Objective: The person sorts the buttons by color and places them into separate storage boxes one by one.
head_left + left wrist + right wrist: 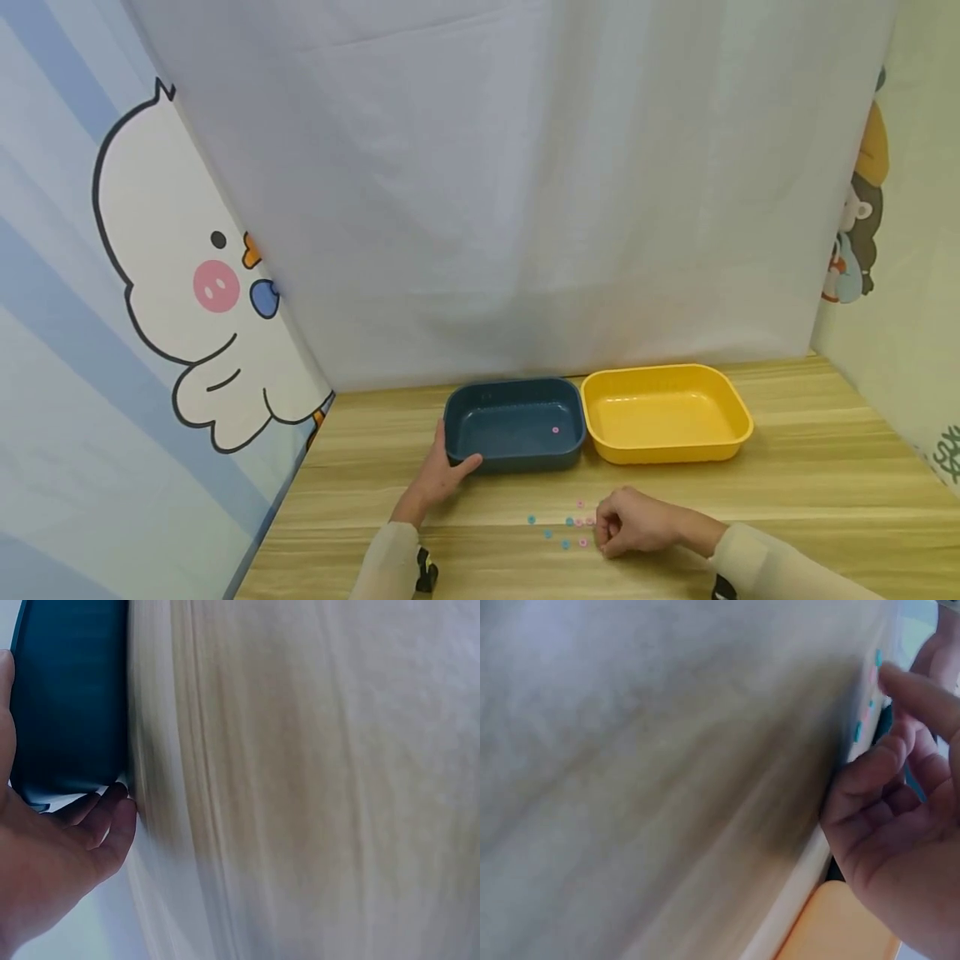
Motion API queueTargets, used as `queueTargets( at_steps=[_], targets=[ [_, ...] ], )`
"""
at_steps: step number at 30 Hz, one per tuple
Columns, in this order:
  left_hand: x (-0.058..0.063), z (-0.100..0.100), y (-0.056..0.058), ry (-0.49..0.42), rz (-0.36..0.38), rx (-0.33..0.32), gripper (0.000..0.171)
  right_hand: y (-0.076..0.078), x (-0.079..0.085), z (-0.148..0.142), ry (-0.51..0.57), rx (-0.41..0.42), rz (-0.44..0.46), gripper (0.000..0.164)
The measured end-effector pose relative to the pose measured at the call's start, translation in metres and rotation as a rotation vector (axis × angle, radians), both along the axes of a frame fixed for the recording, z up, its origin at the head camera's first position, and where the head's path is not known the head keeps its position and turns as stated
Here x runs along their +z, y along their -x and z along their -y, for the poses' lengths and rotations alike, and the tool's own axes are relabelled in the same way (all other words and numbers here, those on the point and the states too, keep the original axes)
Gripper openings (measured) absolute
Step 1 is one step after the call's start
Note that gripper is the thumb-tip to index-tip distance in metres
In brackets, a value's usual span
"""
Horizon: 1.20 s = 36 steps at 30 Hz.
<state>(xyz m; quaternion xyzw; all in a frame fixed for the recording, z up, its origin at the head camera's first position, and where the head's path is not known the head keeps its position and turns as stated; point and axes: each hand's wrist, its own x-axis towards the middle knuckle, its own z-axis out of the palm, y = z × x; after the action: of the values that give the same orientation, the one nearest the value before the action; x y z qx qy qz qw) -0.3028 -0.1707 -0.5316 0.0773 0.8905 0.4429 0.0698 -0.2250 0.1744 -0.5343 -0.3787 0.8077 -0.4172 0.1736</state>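
My left hand [438, 477] grips the near left corner of a dark blue plastic bin [517, 463], thumb over the front rim and fingers bent along its left side. One small pink ring-shaped bead [556, 430] lies inside this bin. Over the tabletop, my right hand [637, 523] has its fingers curled down at the right edge of a loose group of beads; I cannot tell whether a bead is between the fingertips. Several pink beads [582, 542] and several blue beads [547, 534] lie flat there. In the right wrist view, the curled fingers [866, 780] hide part of the group.
A yellow bin [667, 454] stands right beside the dark blue one, with no beads seen in it. Both stand toward the back of the wood-grain table [810, 433]. Behind hangs a pale curtain [585, 192], with cartoon-printed cloth [172, 250] at the left.
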Motion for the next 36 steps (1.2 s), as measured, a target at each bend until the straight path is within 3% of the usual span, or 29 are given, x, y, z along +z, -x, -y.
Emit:
queueTargets(
  at_steps=[7,23,30,36],
  targets=[
    [-0.002,0.001,0.003,0.017,-0.024,0.003,0.101,0.002,0.01,-0.006,0.063,-0.009,0.14,0.008],
    [0.001,-0.003,0.004,0.033,-0.021,0.036,0.101,0.013,0.021,-0.012,0.131,-0.049,0.124,0.006],
    [0.001,-0.004,0.005,0.015,-0.02,0.042,0.102,0.019,0.029,-0.013,0.093,-0.125,0.126,0.009],
    [0.001,-0.004,0.006,0.013,-0.01,0.03,0.102,0.027,0.039,-0.015,0.136,-0.17,0.112,0.011]
  ],
)
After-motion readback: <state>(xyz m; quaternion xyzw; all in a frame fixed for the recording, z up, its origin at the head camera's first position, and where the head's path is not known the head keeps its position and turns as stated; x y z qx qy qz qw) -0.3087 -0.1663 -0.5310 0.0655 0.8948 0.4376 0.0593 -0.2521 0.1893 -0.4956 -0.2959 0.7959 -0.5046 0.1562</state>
